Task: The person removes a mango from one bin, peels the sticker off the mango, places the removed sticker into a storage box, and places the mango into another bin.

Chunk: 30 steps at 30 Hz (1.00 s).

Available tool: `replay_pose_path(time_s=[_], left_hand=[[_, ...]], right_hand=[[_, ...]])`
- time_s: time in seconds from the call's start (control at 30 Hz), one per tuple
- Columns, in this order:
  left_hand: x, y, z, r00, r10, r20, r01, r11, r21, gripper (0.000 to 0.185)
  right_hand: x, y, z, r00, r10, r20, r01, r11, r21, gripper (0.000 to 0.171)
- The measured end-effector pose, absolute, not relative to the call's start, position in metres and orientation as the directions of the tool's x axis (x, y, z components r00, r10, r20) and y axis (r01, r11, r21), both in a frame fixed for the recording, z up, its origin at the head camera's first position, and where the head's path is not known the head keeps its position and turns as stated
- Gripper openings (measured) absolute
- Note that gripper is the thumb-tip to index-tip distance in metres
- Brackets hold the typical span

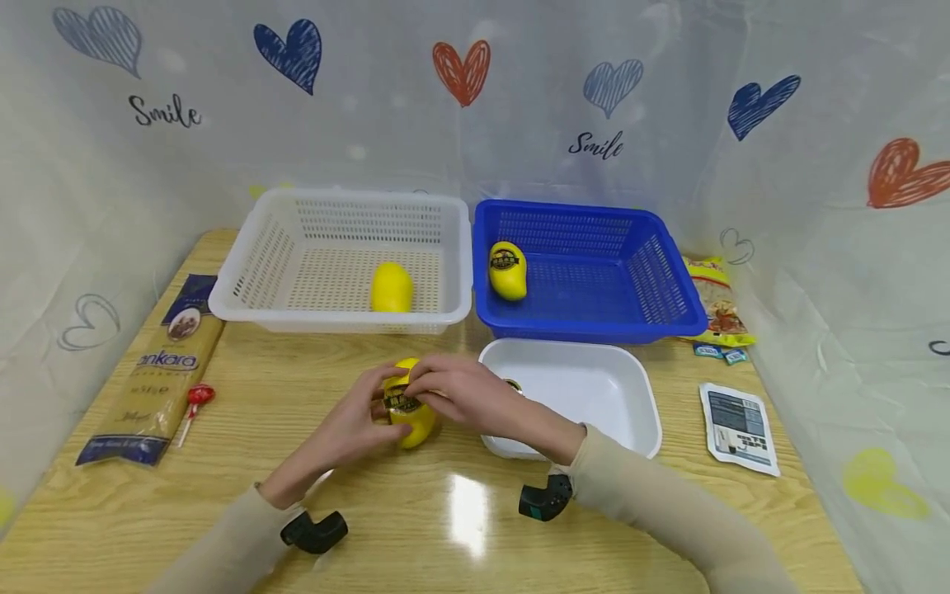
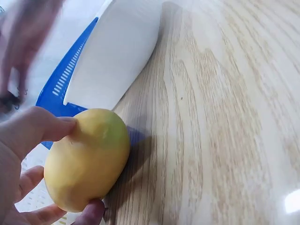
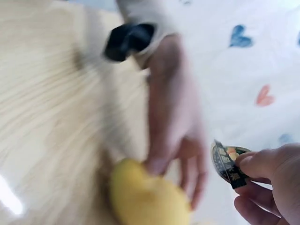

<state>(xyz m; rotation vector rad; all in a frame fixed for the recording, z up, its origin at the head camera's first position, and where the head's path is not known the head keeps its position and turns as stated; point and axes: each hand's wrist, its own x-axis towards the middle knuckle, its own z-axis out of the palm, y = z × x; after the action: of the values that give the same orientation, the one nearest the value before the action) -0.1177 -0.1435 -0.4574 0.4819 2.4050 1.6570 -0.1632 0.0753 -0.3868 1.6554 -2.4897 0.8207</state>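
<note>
The left forearm slants in from the lower left, the right forearm from the lower right. The left hand grips with spread, curved fingers opposite the thumb. The right hand, close beside it, pinches between thumb and forefinger; its other fingers seem curled, though partly cut off from view.

left of the white tray, a mango is showing yellow, a sticker black and perhaps gold.
</note>
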Motion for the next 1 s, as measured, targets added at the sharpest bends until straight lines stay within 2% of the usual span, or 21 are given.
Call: replay_pose_path(time_s=[0.1,0.17,0.27,0.33,0.43,0.57,0.83,1.0], left_hand=[[-0.118,-0.144,-0.456,-0.932,0.363,0.012,0.137,0.32,0.937,0.072],[-0.118,-0.143,-0.455,-0.933,0.361,0.006,0.129,0.318,0.939,0.073],[-0.118,-0.142,-0.456,-0.937,0.35,0.004,0.134,0.346,0.929,0.072],[-0.118,-0.141,-0.456,-0.938,0.348,0.002,0.134,0.358,0.924,0.073],[-0.117,-0.14,-0.456,-0.939,0.345,-0.014,0.126,0.379,0.917,0.074],[-0.116,-0.14,-0.455,-0.941,0.338,-0.026,0.118,0.399,0.909,0.074],[-0.115,-0.143,-0.455,-0.924,0.383,0.003,0.175,0.418,0.892,0.07],[-0.116,-0.142,-0.456,-0.912,0.411,0.003,0.186,0.406,0.895,0.068]], right_hand=[[-0.158,0.086,-0.367,-0.486,-0.784,0.387,-0.822,0.259,-0.508,0.01],[-0.157,0.097,-0.357,-0.575,-0.729,0.371,-0.727,0.246,-0.641,0.009],[-0.16,0.124,-0.355,-0.716,-0.64,0.279,-0.551,0.272,-0.789,0.011],[-0.163,0.145,-0.361,-0.791,-0.582,0.189,-0.443,0.33,-0.834,0.013],[-0.167,0.176,-0.374,-0.854,-0.518,0.05,-0.306,0.422,-0.853,0.016],[-0.166,0.206,-0.389,-0.867,-0.494,-0.067,-0.208,0.48,-0.852,0.018],[-0.172,0.236,-0.416,-0.855,-0.473,-0.214,-0.13,0.594,-0.794,0.02],[-0.183,0.244,-0.43,-0.846,-0.476,-0.238,-0.12,0.605,-0.787,0.019]])
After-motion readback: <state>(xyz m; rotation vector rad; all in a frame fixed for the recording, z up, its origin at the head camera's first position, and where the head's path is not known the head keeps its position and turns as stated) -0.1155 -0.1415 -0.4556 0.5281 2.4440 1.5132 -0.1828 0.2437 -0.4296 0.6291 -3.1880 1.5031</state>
